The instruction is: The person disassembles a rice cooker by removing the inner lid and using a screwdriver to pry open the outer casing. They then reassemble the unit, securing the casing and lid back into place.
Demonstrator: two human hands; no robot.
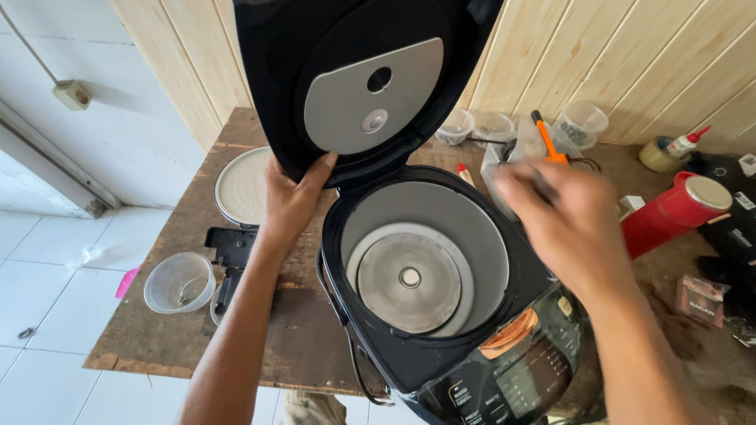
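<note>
A black rice cooker (441,315) stands open on a worn wooden table (165,330), its empty well showing a round metal heating plate (409,279). The raised lid (354,86) stands at twelve o'clock from the well. The left hand (290,201) grips the lid's lower left edge, at about ten o'clock from the well: thumb on the inner face, fingers wrapped behind the rim, clamped on it. The right hand (567,224) hovers at two o'clock over the cooker's rim, blurred; whether its fingers are apart or holding something I cannot tell. An orange-handled tool (549,140) lies just beyond it.
</note>
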